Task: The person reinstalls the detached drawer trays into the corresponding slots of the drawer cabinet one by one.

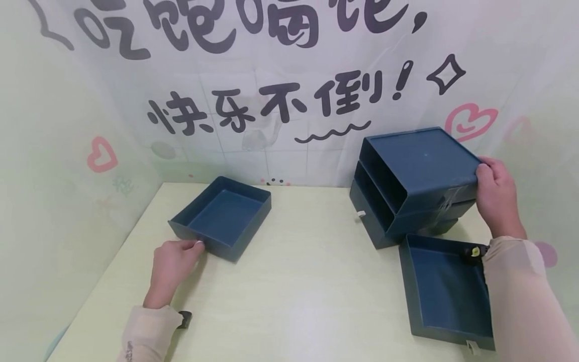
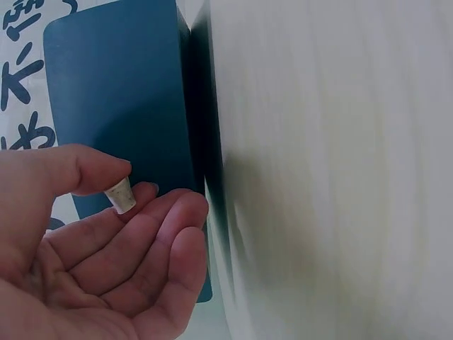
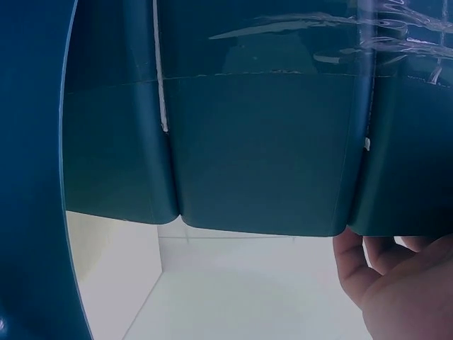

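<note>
My left hand (image 1: 176,269) pinches a small pale pull tab (image 2: 122,197) between thumb and index finger. This tab sits at the front of a shallow dark blue drawer (image 1: 246,241) on the left of the table. On the right stands a dark blue drawer cabinet (image 1: 425,156) of three stacked tiers, its upper two openings facing left. The bottom tier's front bears another pale tab (image 1: 361,214). My right hand (image 1: 499,201) grips the cabinet's top right edge; in the right wrist view its fingers (image 3: 352,262) curl behind that edge.
A second loose blue drawer (image 1: 448,291) lies in front of the cabinet, partly under my right forearm. Clear tape (image 1: 452,196) runs down the cabinet's side. The pale table (image 1: 294,281) meets a printed wall sheet (image 1: 280,166) at the back.
</note>
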Tool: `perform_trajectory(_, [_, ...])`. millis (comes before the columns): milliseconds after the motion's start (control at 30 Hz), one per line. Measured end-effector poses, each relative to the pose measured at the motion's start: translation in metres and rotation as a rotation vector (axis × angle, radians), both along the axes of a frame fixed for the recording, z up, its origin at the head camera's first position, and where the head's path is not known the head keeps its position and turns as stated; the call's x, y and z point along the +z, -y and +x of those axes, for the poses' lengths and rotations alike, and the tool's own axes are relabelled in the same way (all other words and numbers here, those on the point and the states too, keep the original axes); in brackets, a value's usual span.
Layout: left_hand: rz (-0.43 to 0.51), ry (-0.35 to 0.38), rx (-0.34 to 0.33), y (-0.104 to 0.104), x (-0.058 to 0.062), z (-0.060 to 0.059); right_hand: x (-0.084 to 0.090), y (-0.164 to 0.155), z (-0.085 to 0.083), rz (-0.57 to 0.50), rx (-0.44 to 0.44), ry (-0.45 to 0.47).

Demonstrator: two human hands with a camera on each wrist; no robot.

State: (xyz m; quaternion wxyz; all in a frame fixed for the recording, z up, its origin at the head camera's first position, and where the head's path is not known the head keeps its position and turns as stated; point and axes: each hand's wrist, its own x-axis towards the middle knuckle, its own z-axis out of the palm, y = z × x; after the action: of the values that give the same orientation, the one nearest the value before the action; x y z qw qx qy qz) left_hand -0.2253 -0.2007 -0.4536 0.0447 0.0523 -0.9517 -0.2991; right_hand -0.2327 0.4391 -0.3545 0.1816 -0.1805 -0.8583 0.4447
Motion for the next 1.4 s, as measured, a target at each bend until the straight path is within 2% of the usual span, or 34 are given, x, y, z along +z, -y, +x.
perform_trajectory(367, [0.028,-0.025,0.012,-0.0011,-0.0012,0.0011,-0.0022,-0.0017,0.0009,-0.002,0.013,0.000])
perform_trajectory(733, [0.025,-0.102,0.007,-0.0058,-0.0023,-0.0006,-0.0028,-0.0028,0.0012,-0.005,0.016,0.000])
perform_trajectory(1167, [0.053,-0.098,0.036,-0.0098,0.0015,-0.0021,-0.0025,-0.0026,0.0010,-0.007,0.018,-0.003])
perform_trajectory(1400, [0.054,-0.105,0.022,-0.0097,0.0007,-0.0004,-0.0014,-0.0002,0.0005,-0.008,0.011,-0.003])
